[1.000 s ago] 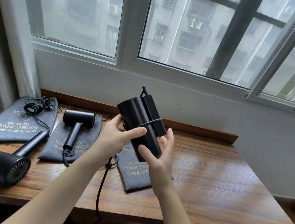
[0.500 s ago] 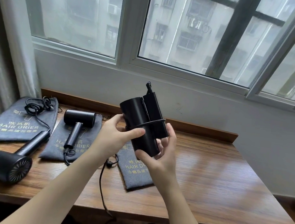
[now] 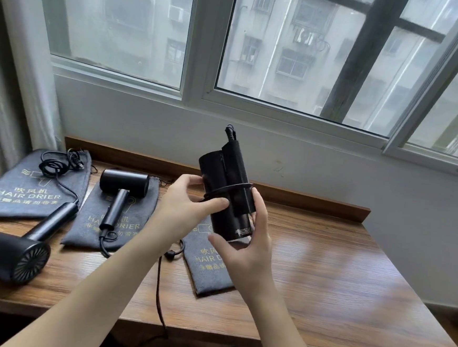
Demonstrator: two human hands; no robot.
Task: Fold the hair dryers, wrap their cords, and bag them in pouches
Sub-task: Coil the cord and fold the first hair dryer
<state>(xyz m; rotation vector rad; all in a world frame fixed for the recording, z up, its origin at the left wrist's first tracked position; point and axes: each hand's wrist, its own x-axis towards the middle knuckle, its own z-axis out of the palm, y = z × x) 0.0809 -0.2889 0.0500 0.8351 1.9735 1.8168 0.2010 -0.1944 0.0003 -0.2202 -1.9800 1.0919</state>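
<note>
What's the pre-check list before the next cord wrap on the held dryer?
1. Handle folded against barrel of held dryer: ok.
2. Right hand supports the barrel's lower end: ok.
3. Left hand pinches the cord at the barrel: ok.
4. First loop sits snug round barrel and handle: ok.
5. Slack cord hangs off the table edge, free of snags: cannot tell, its end is out of view.
6. Pouch lies ready below the hands: ok; mouth open: cannot tell.
</note>
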